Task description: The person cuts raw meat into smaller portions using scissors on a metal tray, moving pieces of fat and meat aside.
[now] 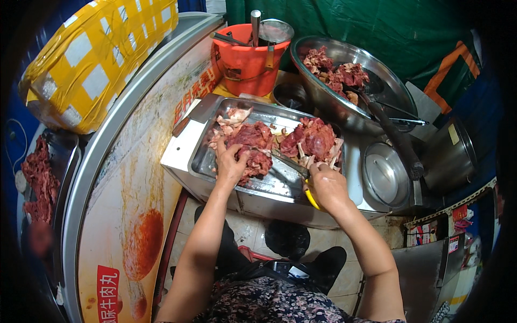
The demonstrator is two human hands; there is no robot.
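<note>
My left hand [230,166] grips a piece of dark red meat [257,166] at the left of a shallow metal tray [269,185], thumb and fingers pressed around it. In my right hand [328,185] is a pair of scissors [291,162] with a yellow handle; its blades point left toward that meat, and my fingers hide part of the handle. Another large chunk of meat [318,139] with pale bone ends lies in the tray's right half, just beyond my right hand. Pale fatty scraps [237,116] lie at the far left corner.
A cleaver [202,110] rests along the tray's left edge. Behind stands an orange bucket [245,67] with utensils. At the far right, a big metal bowl [388,70] holds meat, beside a round metal pan [385,175] and a tall pot [449,156]. A taped box [102,64] sits on the freezer.
</note>
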